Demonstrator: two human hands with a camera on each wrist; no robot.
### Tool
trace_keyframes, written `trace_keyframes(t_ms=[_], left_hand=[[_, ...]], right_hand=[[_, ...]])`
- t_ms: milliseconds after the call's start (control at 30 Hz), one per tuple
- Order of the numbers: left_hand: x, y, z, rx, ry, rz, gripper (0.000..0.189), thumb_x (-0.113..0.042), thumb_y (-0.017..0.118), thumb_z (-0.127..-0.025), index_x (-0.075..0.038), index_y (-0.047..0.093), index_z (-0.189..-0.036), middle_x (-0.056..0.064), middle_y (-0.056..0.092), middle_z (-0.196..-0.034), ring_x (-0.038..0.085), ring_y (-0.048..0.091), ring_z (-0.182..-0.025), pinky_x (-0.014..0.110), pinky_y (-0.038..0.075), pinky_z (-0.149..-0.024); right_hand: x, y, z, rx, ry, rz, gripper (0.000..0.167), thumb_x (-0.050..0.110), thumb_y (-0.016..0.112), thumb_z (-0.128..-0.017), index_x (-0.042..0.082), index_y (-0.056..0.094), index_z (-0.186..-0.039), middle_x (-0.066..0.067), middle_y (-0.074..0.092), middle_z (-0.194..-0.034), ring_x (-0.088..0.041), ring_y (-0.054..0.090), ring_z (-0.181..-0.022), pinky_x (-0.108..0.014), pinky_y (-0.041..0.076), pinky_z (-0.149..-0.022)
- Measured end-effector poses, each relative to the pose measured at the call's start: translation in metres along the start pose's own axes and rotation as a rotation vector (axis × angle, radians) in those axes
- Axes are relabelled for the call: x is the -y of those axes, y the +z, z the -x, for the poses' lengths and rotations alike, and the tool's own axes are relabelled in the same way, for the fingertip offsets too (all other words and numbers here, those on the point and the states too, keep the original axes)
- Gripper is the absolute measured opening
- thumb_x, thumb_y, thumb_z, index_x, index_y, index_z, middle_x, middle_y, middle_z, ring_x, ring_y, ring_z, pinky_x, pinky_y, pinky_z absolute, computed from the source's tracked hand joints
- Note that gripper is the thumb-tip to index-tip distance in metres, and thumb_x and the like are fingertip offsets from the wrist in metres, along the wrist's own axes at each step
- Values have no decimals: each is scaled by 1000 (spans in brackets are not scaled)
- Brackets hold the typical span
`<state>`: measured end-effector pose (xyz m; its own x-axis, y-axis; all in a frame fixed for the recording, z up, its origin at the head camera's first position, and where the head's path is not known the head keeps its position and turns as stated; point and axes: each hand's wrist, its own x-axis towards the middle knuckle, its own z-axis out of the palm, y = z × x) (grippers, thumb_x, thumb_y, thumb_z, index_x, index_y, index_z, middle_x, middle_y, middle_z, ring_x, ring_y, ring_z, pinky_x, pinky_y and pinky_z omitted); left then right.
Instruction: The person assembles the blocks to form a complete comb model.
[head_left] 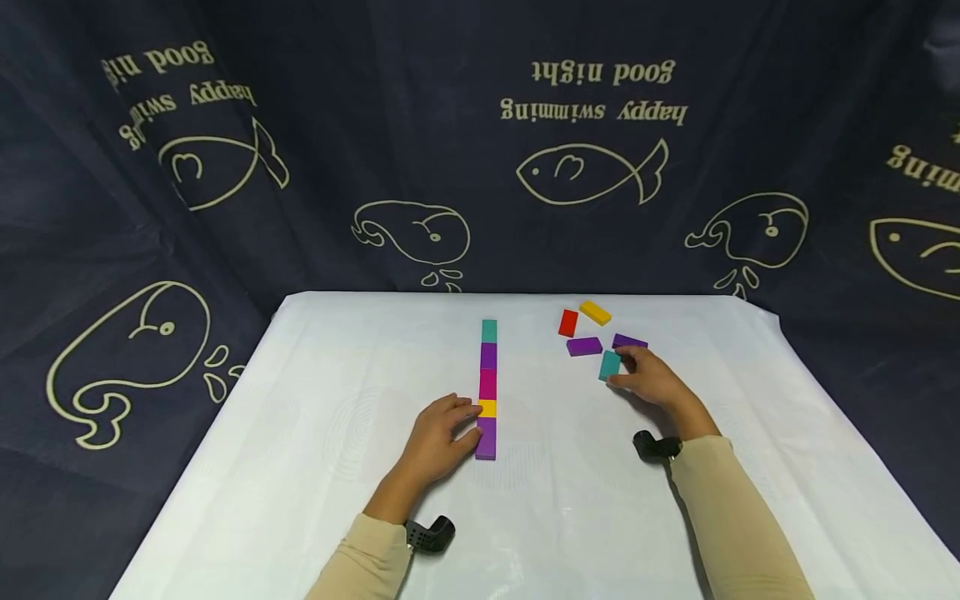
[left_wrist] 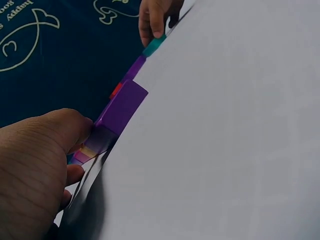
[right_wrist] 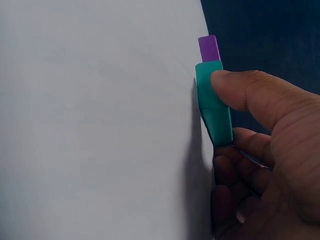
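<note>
Right grip [right_wrist: 297, 145] on teal block [head_left: 609, 367], long axis away, slightly rightward.

Left wrist view. Left hand [left_wrist: 37, 165] fills lower left, thumb at the side of near purple block [left_wrist: 122, 110]. Yellow block [left_wrist: 88, 151] and pink block [left_wrist: 81, 158] show small between thumb and fingers, partly hidden. Top: right hand [left_wrist: 154, 19], fingertips on teal block [left_wrist: 154, 46]. Below that, far purple block [left_wrist: 134, 69] and a sliver of red block [left_wrist: 115, 90]. White table [left_wrist: 215, 125] at right; dark cloth [left_wrist: 65, 80], fish print, upper left.
</note>
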<state>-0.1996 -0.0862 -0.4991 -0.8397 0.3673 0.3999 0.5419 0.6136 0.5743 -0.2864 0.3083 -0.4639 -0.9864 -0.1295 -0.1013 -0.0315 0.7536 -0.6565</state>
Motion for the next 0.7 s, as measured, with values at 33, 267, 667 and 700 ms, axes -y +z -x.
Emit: trace_keyframes(t_ms=[33, 267, 667, 700], left_hand=[[0, 0, 0, 0, 1, 2, 33, -16, 72, -86, -4, 72, -116, 13, 66, -122, 40, 52, -127, 55, 39, -107], [-1, -1, 0, -4, -2, -8, 33, -15, 72, -85, -4, 72, -116, 12, 66, -121, 39, 53, -125, 54, 40, -106], [-2, -1, -1, 6, -6, -3, 33, -16, 72, -86, -5, 72, -117, 12, 66, -121, 38, 53, -125, 54, 40, -107], [-2, -1, -1, 5, -3, -6, 33, -16, 72, -86, -5, 72, -117, 12, 66, -121, 38, 53, -125, 53, 40, -107]], right_hand=[[0, 0, 0, -1, 2, 0, 68, 21, 72, -89, -11, 41, -141, -34, 44, -140, -45, 44, -127, -59, 33, -110], [2, 1, 6, -9, -15, -6, 67, 22, 74, -88, -11, 45, -138, -32, 51, -134, -43, 49, -122, -57, 39, -107], [22, 13, 25, -42, -137, -48, 60, 22, 77, -86, -2, 51, -135, -19, 58, -117, -35, 55, -108, -51, 47, -95], [25, 14, 27, -47, -155, -44, 60, 23, 77, -86, -1, 52, -134, -18, 58, -118, -34, 55, -108, -51, 47, -94]])
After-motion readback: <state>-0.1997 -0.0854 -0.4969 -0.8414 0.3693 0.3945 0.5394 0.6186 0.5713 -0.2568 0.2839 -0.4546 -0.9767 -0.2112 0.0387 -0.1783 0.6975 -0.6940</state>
